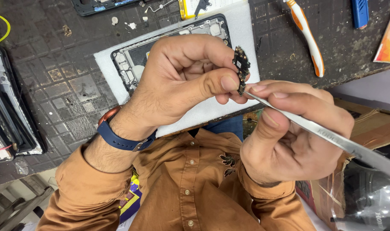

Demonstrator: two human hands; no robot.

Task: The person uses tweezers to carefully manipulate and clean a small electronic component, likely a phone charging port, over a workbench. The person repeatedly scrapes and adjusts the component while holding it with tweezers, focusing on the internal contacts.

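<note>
You pinched the small circuit board tight between thumb & fingers of your left hand. Your right hand was closed round the metal tweezers, thumb on top, pointer finger along the side. The tweezer tips met the bottom end of the little board, right by your left thumb. Whether the tips were nipping a part or just touching it, I can't tell; it's too small to see.

The board was up in the air, standing on its thin edge, above the white foam pad. On that pad lay the open phone frame, partly hidden under your left hand. All of it sat on a dark, worn work mat. An orange & white toothbrush lay off to the side, well away from the board. A blue watch band was on your left wrist.

To do this bit well, I think: hold the board by its edges, not its flat faces. Push w/ the tips softly, since a hard poke could slip & scratch the tiny parts. Rest your two hands against each other so they don't shake. Keep the work over the pad, so a dropped bit lands soft & is easy to find.
</note>
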